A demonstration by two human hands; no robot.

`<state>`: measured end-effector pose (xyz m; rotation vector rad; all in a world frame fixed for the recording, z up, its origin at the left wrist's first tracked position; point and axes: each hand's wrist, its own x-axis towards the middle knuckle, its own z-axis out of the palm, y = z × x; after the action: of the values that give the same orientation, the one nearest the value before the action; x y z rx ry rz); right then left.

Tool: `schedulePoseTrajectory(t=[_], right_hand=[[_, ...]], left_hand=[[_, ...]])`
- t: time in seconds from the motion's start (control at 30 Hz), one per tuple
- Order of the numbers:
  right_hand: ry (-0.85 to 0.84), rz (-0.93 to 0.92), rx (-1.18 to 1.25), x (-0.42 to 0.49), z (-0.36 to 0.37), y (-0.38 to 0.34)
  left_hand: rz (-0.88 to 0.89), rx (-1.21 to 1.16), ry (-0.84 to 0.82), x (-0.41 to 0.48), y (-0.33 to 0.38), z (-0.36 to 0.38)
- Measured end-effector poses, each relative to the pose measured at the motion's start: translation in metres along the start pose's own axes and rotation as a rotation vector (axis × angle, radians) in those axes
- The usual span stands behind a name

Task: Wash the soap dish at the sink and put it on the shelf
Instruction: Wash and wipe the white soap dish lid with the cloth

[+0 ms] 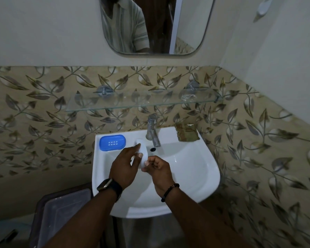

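Note:
A blue soap dish (112,142) with a small slotted grid lies on the back left rim of the white sink (207,158). Over the basin, both hands hold a white oblong piece (143,151) standing on edge; I cannot tell whether it is part of the dish or a soap bar. My left hand (125,165), with a watch on the wrist, grips its left side. My right hand (158,169), with a bead bracelet, pinches its lower end. The tap (153,131) stands just behind it, with no water visible. A bare glass shelf (141,102) runs along the wall above the tap.
A worn brownish sponge (187,133) lies on the sink's back right rim. A mirror (150,24) hangs above the shelf. A lidded plastic box (61,212) stands on the floor at lower left. The tiled side wall is close on the right.

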<state>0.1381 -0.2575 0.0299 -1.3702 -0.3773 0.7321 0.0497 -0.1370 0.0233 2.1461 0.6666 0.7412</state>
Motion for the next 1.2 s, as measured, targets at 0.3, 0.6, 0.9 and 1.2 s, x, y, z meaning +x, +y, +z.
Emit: schedulePoseTrajectory(t=[0.3,0.6,0.9,1.2], right_hand=[[-0.093,-0.237,-0.543,0.001,-0.013,-0.007],[-0.462,-1.077,-1.518,0.01,-0.081,-0.037],[-0.254,-1.193,-1.535,0.05,-0.116,-0.052],[0.055,-0.615,-1.708,0.15,-0.154,-0.07]], left_hand=[[-0.193,-0.341,-0.027,-0.001,0.0,-0.006],[-0.627,-0.831,-0.091,0.001,-0.005,-0.016],[-0.582,-0.933,0.021,0.011,0.0,0.014],[-0.565,-0.89,0.076,0.006,-0.008,0.027]])
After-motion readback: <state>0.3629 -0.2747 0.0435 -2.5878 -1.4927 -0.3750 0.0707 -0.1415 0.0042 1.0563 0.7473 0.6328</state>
